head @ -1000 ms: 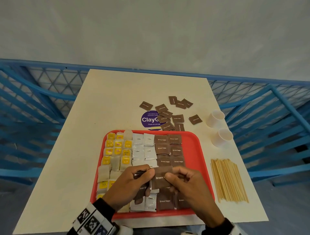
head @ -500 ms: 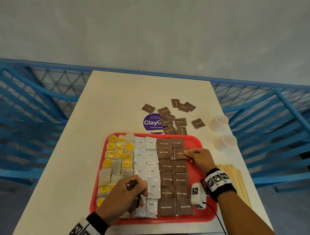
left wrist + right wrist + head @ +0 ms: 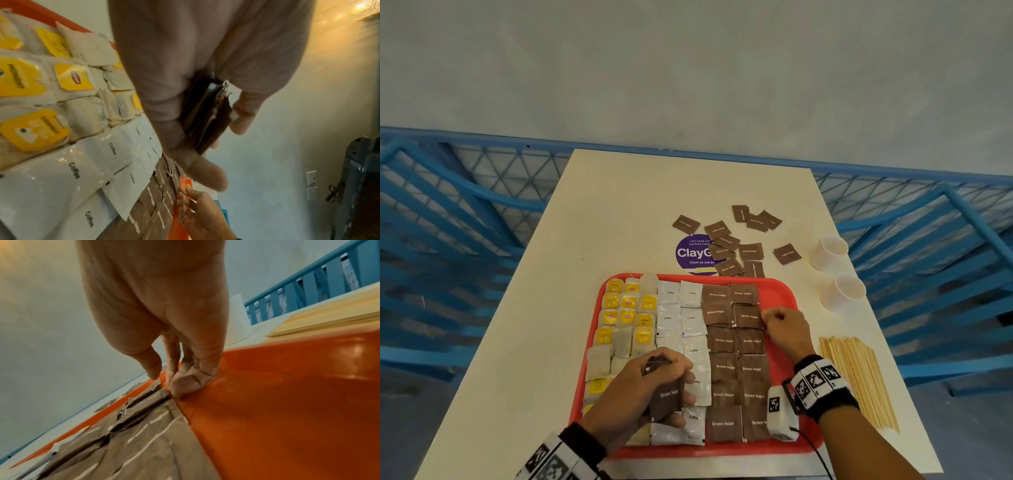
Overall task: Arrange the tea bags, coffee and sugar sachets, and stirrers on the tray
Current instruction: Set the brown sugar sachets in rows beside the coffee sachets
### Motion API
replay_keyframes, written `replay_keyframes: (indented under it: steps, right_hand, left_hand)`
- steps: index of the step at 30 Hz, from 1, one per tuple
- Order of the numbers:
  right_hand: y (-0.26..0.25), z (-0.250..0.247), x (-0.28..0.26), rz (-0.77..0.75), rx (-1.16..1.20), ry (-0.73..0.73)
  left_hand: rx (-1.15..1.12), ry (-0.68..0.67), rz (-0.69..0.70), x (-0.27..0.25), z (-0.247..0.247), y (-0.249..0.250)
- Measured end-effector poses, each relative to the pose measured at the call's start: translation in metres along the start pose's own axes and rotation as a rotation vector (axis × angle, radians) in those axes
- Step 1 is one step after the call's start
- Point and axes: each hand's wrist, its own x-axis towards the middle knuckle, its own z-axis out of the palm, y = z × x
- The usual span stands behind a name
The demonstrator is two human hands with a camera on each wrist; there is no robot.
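Observation:
A red tray [image 3: 787, 308] holds yellow-tagged tea bags [image 3: 626, 315] on the left, white coffee sachets [image 3: 681, 318] in the middle and brown sugar sachets [image 3: 726, 370] in two columns on the right. My left hand [image 3: 654, 387] hovers over the tray's near part and grips a small stack of brown sugar sachets [image 3: 205, 116]. My right hand [image 3: 767, 318] is further back, its curled fingers resting on the tray [image 3: 287, 386]. Its thumb and forefinger pinch the right edge of one laid brown sugar sachet [image 3: 748, 317]. Wooden stirrers [image 3: 859, 380] lie on the table right of the tray.
Several loose brown sugar sachets [image 3: 750, 251] lie scattered behind the tray, partly over a purple round sticker [image 3: 691, 253]. Two white paper cups [image 3: 828, 251] [image 3: 844, 291] stand at the right edge. Blue railings [image 3: 448, 222] flank the table on both sides.
My right hand took one brown sachet from in front of me and carried it to the tray's far right column, where it now stays. My left hand keeps the stack.

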Motion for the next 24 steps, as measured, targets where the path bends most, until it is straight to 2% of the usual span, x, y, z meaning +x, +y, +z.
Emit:
replay_keyframes:
  steps: [5, 6, 8, 10, 12, 18, 24]
  right_hand:
    - [-0.017, -0.022, -0.033, -0.131, 0.031, 0.078]
    - [-0.024, -0.027, -0.05, -0.174, 0.068, 0.037]
    - [-0.041, -0.035, -0.092, -0.249, 0.164, -0.154]
    - [-0.059, -0.039, -0.134, -0.267, 0.226, -0.378]
    - [-0.069, -0.037, -0.161, -0.273, 0.238, -0.484]
    - [-0.063, -0.034, -0.176, -0.21, 0.419, -0.357]
    - [-0.061, -0.035, -0.185, -0.169, 0.575, -0.392]
  left_hand:
    - [-0.144, -0.076, -0.012, 0.001, -0.002, 0.004]
    - [-0.156, -0.094, -0.004, 0.001, 0.0, 0.005]
    - [-0.122, -0.106, 0.023, 0.001, 0.003, 0.006]
    - [-0.032, -0.074, 0.042, 0.001, 0.012, 0.007]
    - [0.015, -0.046, 0.062, 0.0, 0.021, 0.006]
    - [0.252, 0.002, 0.176, -0.004, 0.025, 0.005]
    - [0.306, -0.05, 0.238, -0.014, 0.019, 0.01]
